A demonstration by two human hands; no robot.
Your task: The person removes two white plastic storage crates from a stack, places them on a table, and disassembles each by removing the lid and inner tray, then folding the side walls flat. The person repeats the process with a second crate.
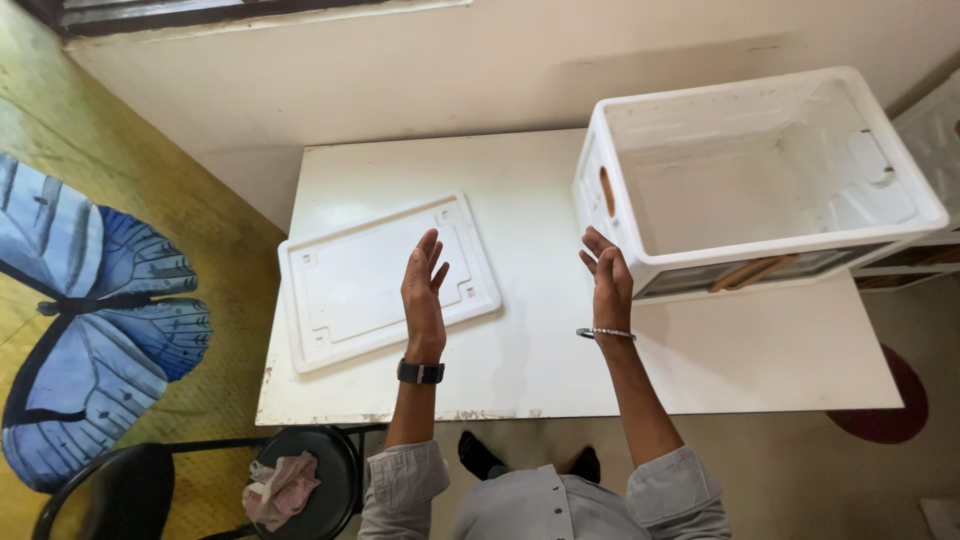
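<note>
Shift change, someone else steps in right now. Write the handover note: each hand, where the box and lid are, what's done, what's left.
Left hand: open, raised above the table, holding nothing, just right of the lid.
Right hand: open, empty, fingers at the near left corner of the box; contact cannot be told.
White box: upright on the table's right rear, open and empty.
White lid: lying flat on the table's left side, apart from the box.
Done: lid is off.
Left: box uncovered, nothing in either hand.

White plastic crate point(760, 170) upright, open, empty, on table's right; flat white lid point(385, 280) lying left
</note>
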